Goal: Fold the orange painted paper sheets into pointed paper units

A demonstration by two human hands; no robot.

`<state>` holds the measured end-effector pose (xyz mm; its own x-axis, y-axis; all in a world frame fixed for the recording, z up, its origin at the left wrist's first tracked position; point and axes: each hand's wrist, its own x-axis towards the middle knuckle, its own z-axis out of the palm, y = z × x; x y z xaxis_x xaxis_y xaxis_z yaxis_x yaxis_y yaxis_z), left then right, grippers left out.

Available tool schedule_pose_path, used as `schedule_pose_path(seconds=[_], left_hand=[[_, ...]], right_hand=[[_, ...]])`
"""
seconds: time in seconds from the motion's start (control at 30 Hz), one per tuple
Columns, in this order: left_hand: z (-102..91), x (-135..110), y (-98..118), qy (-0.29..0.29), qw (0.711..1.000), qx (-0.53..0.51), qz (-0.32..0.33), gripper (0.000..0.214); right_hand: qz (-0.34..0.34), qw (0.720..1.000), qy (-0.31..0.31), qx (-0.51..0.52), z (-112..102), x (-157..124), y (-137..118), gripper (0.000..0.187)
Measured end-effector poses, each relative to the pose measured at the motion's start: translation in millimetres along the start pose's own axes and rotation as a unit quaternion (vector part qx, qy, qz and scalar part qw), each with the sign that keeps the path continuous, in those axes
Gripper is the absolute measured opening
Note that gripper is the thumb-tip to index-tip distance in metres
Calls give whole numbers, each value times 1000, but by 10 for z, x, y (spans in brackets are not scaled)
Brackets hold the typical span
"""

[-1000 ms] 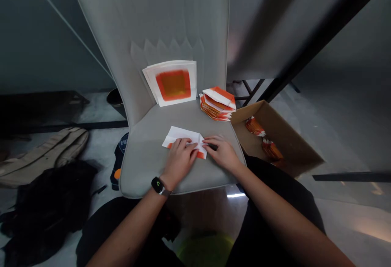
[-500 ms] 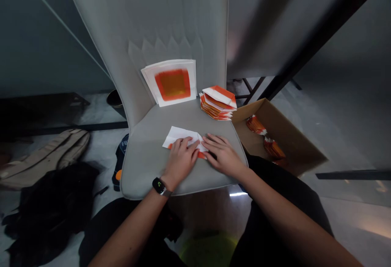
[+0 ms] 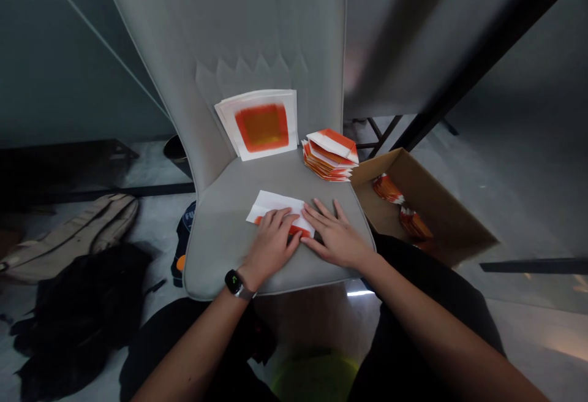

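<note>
A folded white sheet with an orange edge (image 3: 275, 203) lies on the grey chair seat (image 3: 285, 178). My left hand (image 3: 271, 246) presses on its near part, with a watch on the wrist. My right hand (image 3: 337, 236) lies flat with spread fingers, its thumb beside the sheet's right corner. Behind them, a stack of white sheets with orange-and-yellow squares (image 3: 261, 126) leans against the backrest. A pile of folded orange-and-white paper pieces (image 3: 328, 160) sits at the seat's back right.
An open cardboard box (image 3: 434, 209) on the floor at right holds more folded pieces (image 3: 388, 189). A beige bag (image 3: 73, 236) and dark cloth (image 3: 78, 310) lie on the floor at left. A dark metal frame stands behind the chair at right.
My right hand has slid rightward off the sheet, and its fingers have spread. More of the sheet's orange edge shows between my hands.
</note>
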<state>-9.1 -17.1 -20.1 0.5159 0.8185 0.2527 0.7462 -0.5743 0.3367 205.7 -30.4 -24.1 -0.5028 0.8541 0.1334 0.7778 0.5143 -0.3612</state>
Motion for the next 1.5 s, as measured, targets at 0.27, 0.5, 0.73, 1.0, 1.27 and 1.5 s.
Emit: schedule_pose_path(seconds=[0.27,0.5,0.73,1.0,1.27,1.5], left_hand=[[-4,-15,1,-10,999,30,13,44],[29,-22,11,-2,999,46,14,40],[36,-18,16,-4,999,46,13,40],[-11,0,67,-24,997,77,16,46],[1,-9,61,-27,996,82,14,43],[8,-2,63,-27,997,72,14,42]], right_hand=[[35,999,-15,21,-13,17,-106,67],[49,995,-22,83,-210,-103,38,58],[24,997,-38,68,-222,-169,10,54],[15,998,-27,46,-182,-138,-7,53],[49,997,-32,40,-138,-156,14,56],[40,997,-43,46,-158,-154,69,54]])
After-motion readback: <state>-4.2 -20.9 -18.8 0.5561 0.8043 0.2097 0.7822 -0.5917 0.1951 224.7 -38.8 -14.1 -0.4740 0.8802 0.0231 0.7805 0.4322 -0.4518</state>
